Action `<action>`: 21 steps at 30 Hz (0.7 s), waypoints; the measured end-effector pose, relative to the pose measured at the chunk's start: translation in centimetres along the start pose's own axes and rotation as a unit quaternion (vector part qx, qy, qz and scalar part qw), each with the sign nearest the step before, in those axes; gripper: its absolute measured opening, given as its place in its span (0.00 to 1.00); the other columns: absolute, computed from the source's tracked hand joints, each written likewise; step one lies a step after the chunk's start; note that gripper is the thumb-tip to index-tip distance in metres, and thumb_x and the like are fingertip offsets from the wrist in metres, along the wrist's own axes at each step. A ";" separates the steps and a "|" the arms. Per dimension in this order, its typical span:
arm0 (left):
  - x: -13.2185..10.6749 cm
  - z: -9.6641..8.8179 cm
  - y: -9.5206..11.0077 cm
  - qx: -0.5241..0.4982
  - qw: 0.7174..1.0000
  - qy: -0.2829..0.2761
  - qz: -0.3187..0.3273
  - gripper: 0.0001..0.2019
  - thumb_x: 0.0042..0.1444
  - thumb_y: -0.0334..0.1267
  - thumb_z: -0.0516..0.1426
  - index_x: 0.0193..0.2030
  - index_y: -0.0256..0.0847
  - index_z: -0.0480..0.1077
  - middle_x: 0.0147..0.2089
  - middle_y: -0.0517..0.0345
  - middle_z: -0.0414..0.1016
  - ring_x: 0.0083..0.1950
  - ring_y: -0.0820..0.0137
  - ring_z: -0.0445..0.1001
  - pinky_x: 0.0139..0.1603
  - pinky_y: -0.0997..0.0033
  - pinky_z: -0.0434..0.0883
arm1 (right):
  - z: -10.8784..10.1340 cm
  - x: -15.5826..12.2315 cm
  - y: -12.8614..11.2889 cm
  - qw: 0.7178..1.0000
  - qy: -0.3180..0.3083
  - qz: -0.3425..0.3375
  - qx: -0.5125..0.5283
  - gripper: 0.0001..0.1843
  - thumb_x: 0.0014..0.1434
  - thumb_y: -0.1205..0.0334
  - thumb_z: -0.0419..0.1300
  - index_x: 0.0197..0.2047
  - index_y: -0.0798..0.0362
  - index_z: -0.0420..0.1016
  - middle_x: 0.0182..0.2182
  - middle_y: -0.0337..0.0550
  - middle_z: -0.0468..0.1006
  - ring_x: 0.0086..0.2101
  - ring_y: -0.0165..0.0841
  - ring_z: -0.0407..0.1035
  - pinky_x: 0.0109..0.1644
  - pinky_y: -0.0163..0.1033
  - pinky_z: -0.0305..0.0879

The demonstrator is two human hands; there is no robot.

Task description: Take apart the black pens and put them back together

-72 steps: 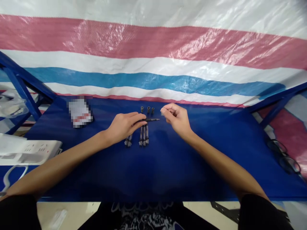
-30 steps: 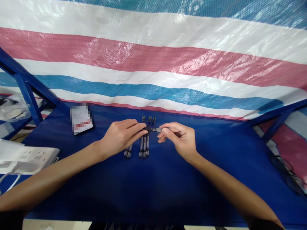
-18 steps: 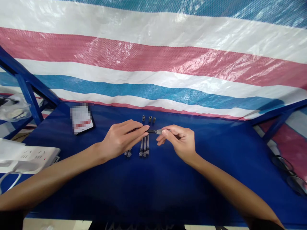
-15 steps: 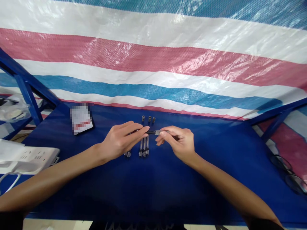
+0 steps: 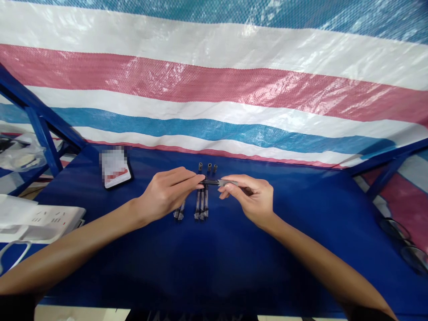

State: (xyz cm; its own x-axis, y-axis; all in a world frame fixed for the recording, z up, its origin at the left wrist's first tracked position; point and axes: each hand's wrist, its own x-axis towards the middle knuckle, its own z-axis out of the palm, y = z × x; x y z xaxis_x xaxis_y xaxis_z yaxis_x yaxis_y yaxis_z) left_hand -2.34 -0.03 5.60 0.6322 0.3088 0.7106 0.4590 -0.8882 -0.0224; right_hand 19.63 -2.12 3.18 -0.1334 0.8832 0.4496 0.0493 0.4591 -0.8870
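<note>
Between my two hands, over the middle of the table, runs a thin black rod (image 5: 211,182) with a grey flat-looking part at its right end. My left hand (image 5: 167,189) is closed on the rod's left end, fingers stretched along it and pressed together. My right hand (image 5: 252,196) pinches the grey part between thumb and fingertips. Whether rod and grey part are one piece I cannot tell. Just below lie several slim clear-and-black sticks (image 5: 201,207), partly hidden by my left hand. Beyond my fingers stand small metal cylinders (image 5: 209,167).
A phone (image 5: 116,167) lies on the blue table (image 5: 200,263) at the back left. A white power strip (image 5: 56,220) with a cable sits at the left edge. Eyeglasses (image 5: 413,258) rest at the far right. A striped tarp (image 5: 214,84) hangs behind.
My right hand has shifted very slightly to the right, with the grey part still pinched. Both hands keep their hold. The whole view has moved a little.
</note>
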 end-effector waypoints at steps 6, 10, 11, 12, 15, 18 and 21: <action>-0.2 0.3 0.1 0.006 1.000 0.016 0.003 0.10 0.60 0.30 0.56 0.48 0.36 0.70 0.34 0.55 0.76 0.32 0.74 0.74 0.33 0.75 0.74 | 0.3 -0.3 -0.2 1.000 0.002 0.025 -0.006 0.04 0.57 0.66 0.62 0.37 0.53 0.79 0.25 0.37 0.80 0.23 0.30 0.76 0.28 0.35 0.75; -0.2 0.5 -0.1 0.011 1.000 0.021 0.006 0.10 0.59 0.29 0.57 0.47 0.35 0.71 0.35 0.54 0.76 0.33 0.73 0.74 0.34 0.74 0.74 | -0.2 -0.1 0.0 1.000 -0.013 0.009 -0.010 0.06 0.59 0.66 0.61 0.41 0.53 0.76 0.28 0.39 0.80 0.26 0.30 0.76 0.32 0.36 0.75; -0.2 0.4 -0.1 0.007 1.000 0.023 -0.003 0.09 0.58 0.29 0.57 0.47 0.34 0.71 0.35 0.53 0.76 0.34 0.73 0.75 0.34 0.74 0.74 | -0.4 0.0 0.1 1.000 0.000 -0.016 -0.009 0.07 0.60 0.67 0.60 0.43 0.52 0.74 0.30 0.40 0.79 0.28 0.31 0.76 0.34 0.38 0.75; -0.2 0.4 -0.2 0.001 1.000 0.023 -0.014 0.09 0.58 0.29 0.58 0.46 0.34 0.72 0.35 0.53 0.77 0.35 0.72 0.75 0.35 0.73 0.74 | -0.8 0.2 0.3 0.999 0.013 -0.045 -0.008 0.08 0.60 0.68 0.59 0.44 0.52 0.73 0.32 0.40 0.79 0.29 0.30 0.76 0.35 0.39 0.74; -0.1 0.3 -0.6 -0.017 0.999 0.016 -0.045 0.08 0.60 0.30 0.56 0.46 0.35 0.72 0.36 0.53 0.77 0.36 0.73 0.75 0.36 0.74 0.74 | -1.8 1.0 0.7 0.993 0.010 -0.110 -0.030 0.06 0.58 0.70 0.59 0.40 0.52 0.72 0.34 0.40 0.74 0.30 0.29 0.73 0.35 0.39 0.72; -0.1 0.2 -0.8 -0.028 0.998 0.009 -0.052 0.08 0.61 0.32 0.55 0.45 0.36 0.73 0.36 0.54 0.77 0.36 0.73 0.76 0.37 0.74 0.74 | -2.5 1.7 0.6 0.988 -0.042 -0.124 -0.078 0.05 0.57 0.72 0.60 0.35 0.53 0.73 0.32 0.41 0.72 0.30 0.29 0.70 0.33 0.38 0.70; -0.2 0.2 -1.0 -0.034 0.998 0.007 -0.053 0.08 0.61 0.31 0.55 0.45 0.35 0.73 0.36 0.53 0.77 0.36 0.73 0.76 0.36 0.74 0.74 | -2.7 2.0 0.2 0.984 -0.069 -0.137 -0.095 0.05 0.56 0.72 0.60 0.35 0.53 0.74 0.31 0.41 0.73 0.30 0.29 0.70 0.34 0.38 0.69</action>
State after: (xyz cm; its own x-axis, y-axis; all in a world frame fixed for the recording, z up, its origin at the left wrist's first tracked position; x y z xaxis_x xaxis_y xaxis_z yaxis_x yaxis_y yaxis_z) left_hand -2.79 0.82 5.37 0.5732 0.3968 0.7169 0.4779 -0.8726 0.1008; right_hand 22.07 0.04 4.16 -0.3001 0.7076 0.6397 0.1742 0.7000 -0.6926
